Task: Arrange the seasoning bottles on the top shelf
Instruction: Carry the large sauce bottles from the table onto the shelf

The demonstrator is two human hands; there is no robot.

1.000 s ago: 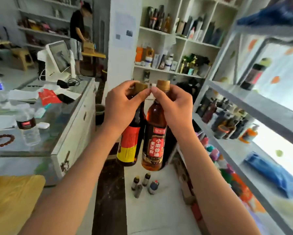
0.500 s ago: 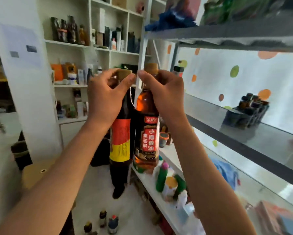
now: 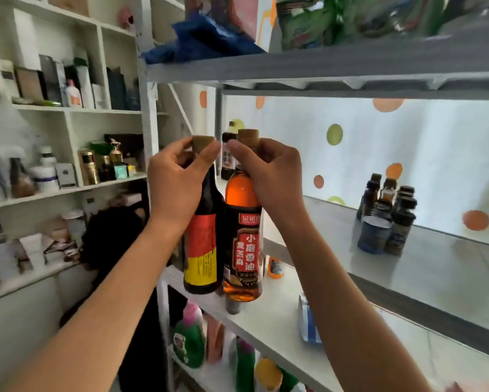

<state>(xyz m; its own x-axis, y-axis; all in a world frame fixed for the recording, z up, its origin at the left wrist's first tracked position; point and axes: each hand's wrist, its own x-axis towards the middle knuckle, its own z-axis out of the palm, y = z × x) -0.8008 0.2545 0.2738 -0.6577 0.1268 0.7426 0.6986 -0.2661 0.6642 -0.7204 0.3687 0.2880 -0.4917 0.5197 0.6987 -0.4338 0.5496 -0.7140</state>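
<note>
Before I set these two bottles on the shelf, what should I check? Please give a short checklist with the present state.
1. Left hand grips the dark bottle at the neck: ok.
2. Right hand grips the sesame oil bottle at the neck: ok.
3. Both bottles upright: ok.
4. Caps tight: cannot tell.
5. Bare space on the grey shelf beside the small bottles: ok.
6. Bottles lifted to that shelf's level: not ok, they hang lower.

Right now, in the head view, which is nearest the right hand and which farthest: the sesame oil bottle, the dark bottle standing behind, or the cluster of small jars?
1. Sesame oil bottle, held by the right hand.
2. Dark bottle, just behind, leftward.
3. Cluster of small jars, far right on the shelf.
</note>
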